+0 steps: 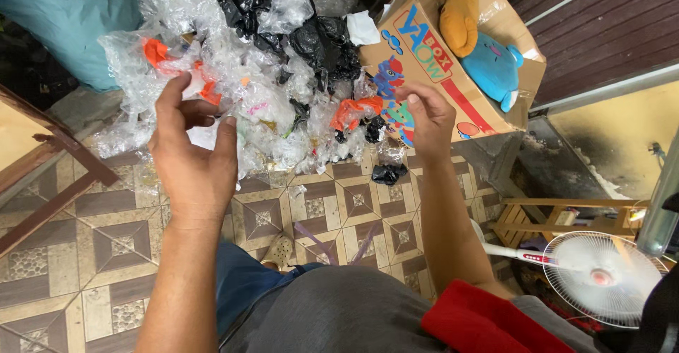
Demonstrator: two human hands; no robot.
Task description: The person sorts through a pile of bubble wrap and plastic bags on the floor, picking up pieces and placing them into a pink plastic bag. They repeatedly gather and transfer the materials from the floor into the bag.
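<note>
Over the patterned brown and cream tiled floor (106,254), from the head view, both my hands hover at the near edge of a big heap of crumpled clear plastic bags (283,105), mixed with black and orange scraps. My left hand (194,158) is half curled, thumb and fingers (228,135) closing on a thin clear piece at the edge of the heap; whether it is truly pinched I cannot tell. My right hand (428,116) pinches a small clear scrap beside an orange scrap (353,109), right in front of the printed cardboard box (424,49) holding a blue and orange plush toy (488,56).

I judge this film to be very light, limp and slippery, clinging to its neighbours, so a pinch on a bunched fold or edge should hold best.

The clear sheets blur into each other, so where one ends is hard to make out. A white standing fan (601,275) is cut off at the lower right.
</note>
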